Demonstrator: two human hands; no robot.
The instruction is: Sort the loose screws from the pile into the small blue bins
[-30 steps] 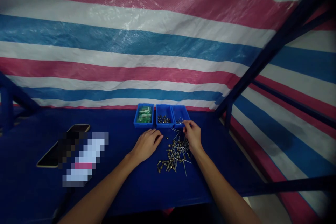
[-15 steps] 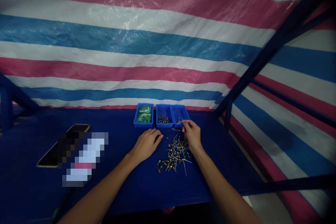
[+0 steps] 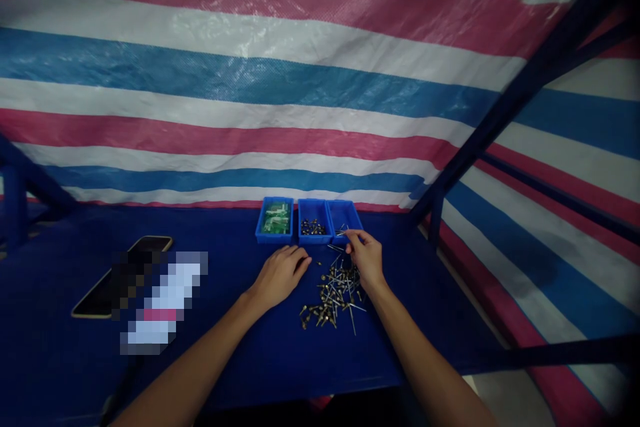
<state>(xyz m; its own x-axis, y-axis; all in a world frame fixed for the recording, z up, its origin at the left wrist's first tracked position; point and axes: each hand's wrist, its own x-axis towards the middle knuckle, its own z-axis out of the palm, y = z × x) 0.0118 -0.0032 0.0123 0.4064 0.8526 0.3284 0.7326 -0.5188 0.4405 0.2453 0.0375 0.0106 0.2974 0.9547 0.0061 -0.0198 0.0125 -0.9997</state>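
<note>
Right hand (image 3: 367, 259), fingertips pinched narrow at near edge of right tray (image 3: 349, 211); whether pin held, cannot tell. Left hand (image 3: 279, 275) palm-down on surface (image 3: 245, 360), loosely curled; grip hidden, cannot tell. Metal pins (image 3: 334, 297) heaped beside right hand, between surface's far and near edges.

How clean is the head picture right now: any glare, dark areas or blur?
Head view: dim light overall; white glare on the striped sheet; upper right corner nearly black; blocky pixelation over part of the phone; small metal parts look soft, so whether the right hand holds one is unclear.
</note>
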